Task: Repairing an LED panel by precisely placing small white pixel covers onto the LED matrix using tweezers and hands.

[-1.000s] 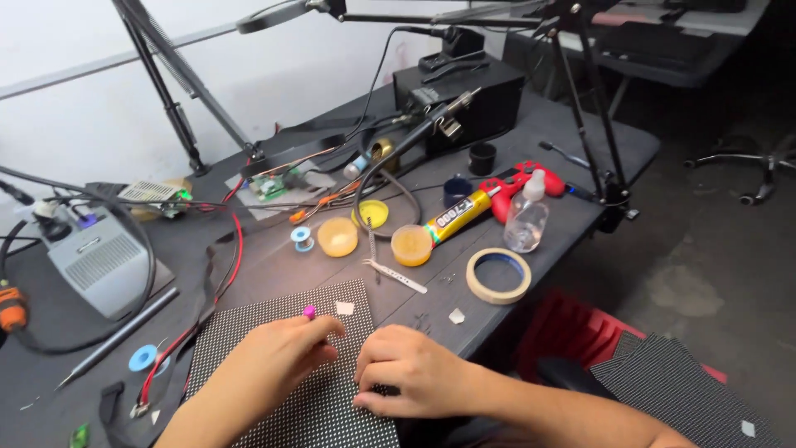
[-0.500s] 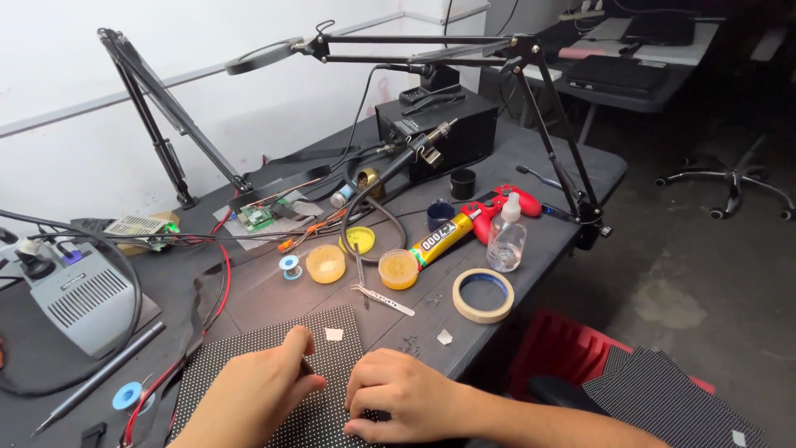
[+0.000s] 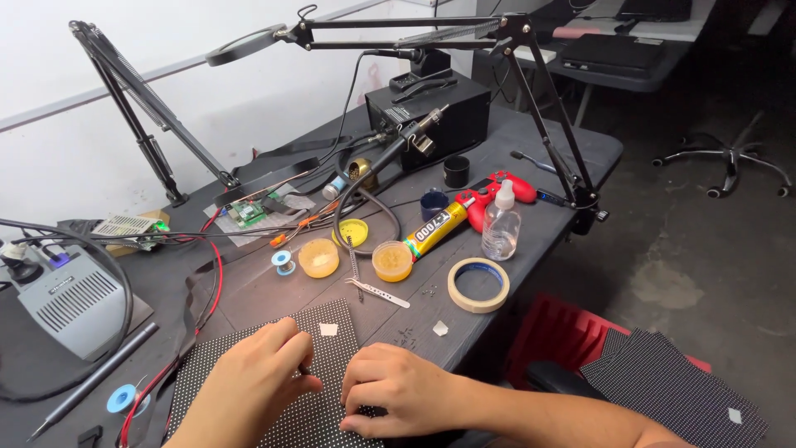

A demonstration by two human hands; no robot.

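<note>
head view: left hand (image 3: 253,377) pinches a thin tool, right hand (image 3: 398,398) presses curled fingers on the dotted panel (image 3: 332,348), best kept flat and steady on the bench (image 3: 531,241).

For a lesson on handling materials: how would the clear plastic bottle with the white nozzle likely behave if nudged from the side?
The clear bottle stands upright, tall and narrow on a small base, so it would probably tip rather than slide. It looks nearly empty, so likely light. Once down, its round body could roll toward the roll of masking tape or the table edge.
</note>
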